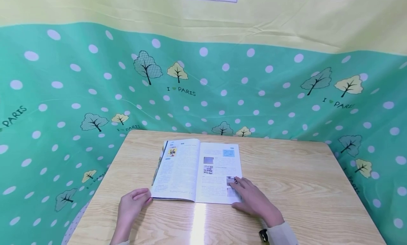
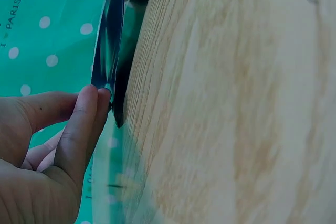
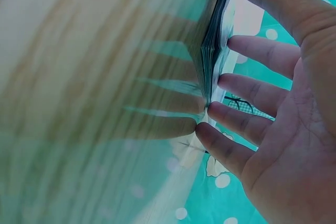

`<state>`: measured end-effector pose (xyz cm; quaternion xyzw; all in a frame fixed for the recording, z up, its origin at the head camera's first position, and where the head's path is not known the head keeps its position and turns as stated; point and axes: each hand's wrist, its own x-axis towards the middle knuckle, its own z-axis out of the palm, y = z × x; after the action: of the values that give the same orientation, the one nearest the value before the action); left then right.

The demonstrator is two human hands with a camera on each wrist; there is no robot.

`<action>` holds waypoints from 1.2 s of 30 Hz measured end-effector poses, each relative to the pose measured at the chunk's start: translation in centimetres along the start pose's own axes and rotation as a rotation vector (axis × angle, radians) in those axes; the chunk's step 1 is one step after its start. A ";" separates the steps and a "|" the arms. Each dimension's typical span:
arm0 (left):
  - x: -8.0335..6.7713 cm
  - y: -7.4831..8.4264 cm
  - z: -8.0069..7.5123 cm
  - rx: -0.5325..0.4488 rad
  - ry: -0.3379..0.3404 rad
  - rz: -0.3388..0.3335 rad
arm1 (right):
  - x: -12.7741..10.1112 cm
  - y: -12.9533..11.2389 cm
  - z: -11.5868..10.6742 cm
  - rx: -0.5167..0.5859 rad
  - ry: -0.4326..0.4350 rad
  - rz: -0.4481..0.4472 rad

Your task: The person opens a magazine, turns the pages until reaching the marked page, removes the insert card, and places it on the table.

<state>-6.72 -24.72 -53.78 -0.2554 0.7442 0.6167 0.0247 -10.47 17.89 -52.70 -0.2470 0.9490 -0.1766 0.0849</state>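
Observation:
An open magazine (image 1: 197, 171) lies flat on the wooden table (image 1: 302, 174), with text and small pictures on both pages. My left hand (image 1: 133, 202) sits at its lower left corner. In the left wrist view the thumb and a fingertip of that hand (image 2: 97, 98) touch the dark cover edge (image 2: 107, 51). My right hand (image 1: 251, 199) rests on the lower right corner of the right page, fingers straight and spread. In the right wrist view those fingers (image 3: 247, 103) lie against the stacked page edges (image 3: 212, 51).
A green cloth (image 1: 254, 79) with white dots and trees hangs behind and around the table. A yellow band runs above it. Bare tabletop lies left, right and in front of the magazine. A dark watch (image 1: 263, 235) sits on my right wrist.

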 end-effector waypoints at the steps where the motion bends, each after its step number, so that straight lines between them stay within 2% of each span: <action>1: 0.0 0.0 0.0 -0.004 0.004 -0.004 | 0.0 0.0 0.0 0.003 0.000 0.001; 9: 0.0 -0.2 -0.1 0.019 0.019 -0.009 | -0.3 0.1 -0.3 0.039 -0.008 -0.016; 13: -0.1 -0.1 -0.3 0.032 0.010 0.015 | -0.4 0.3 -0.3 0.060 0.003 -0.023; 23: -0.2 0.6 -0.4 0.086 0.022 0.055 | -0.3 0.6 -0.5 0.092 0.173 0.089; 29: -0.3 1.8 0.6 0.043 0.002 0.079 | 0.1 0.7 -0.6 0.051 0.257 0.173; 36: -0.6 3.2 2.9 -0.033 -0.036 0.109 | 0.4 0.6 -0.6 0.011 0.251 0.244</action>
<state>-8.35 -21.48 -51.33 -0.2037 0.7462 0.6337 0.0002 -11.20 18.33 -52.43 -0.1052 0.9741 -0.1997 -0.0121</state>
